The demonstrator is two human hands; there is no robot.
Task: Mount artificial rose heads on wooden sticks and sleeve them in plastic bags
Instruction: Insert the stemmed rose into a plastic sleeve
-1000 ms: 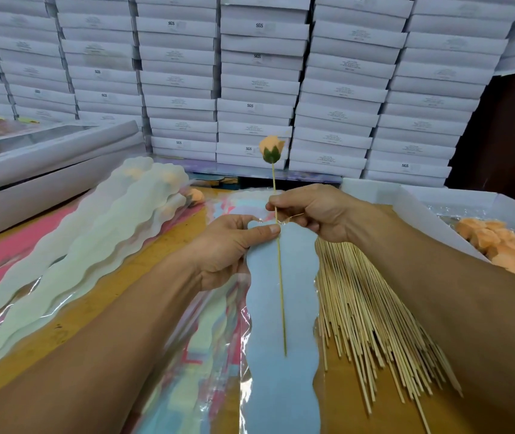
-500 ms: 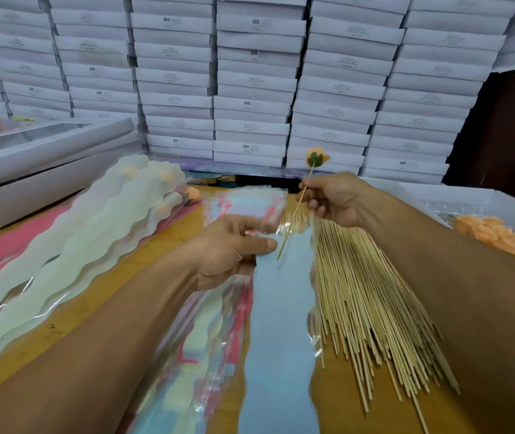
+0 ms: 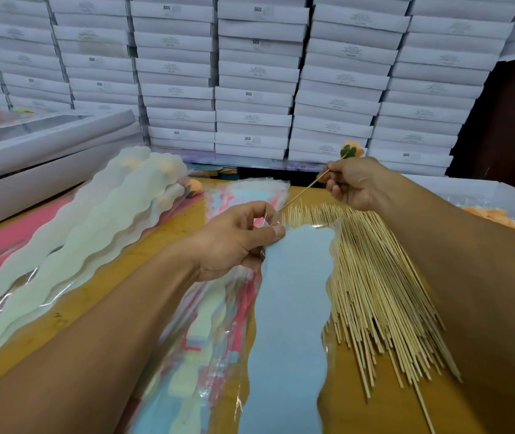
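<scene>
Head view; left hand [image 3: 234, 242] pinches blue bag [image 3: 290, 308]; right hand [image 3: 355, 183] grips rose stick [image 3: 304, 191]

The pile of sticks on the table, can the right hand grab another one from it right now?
Probably not yet. The pile of sticks lies uncovered just below the right hand, but that hand already grips the rose stick, so its fingers are busy.
</scene>
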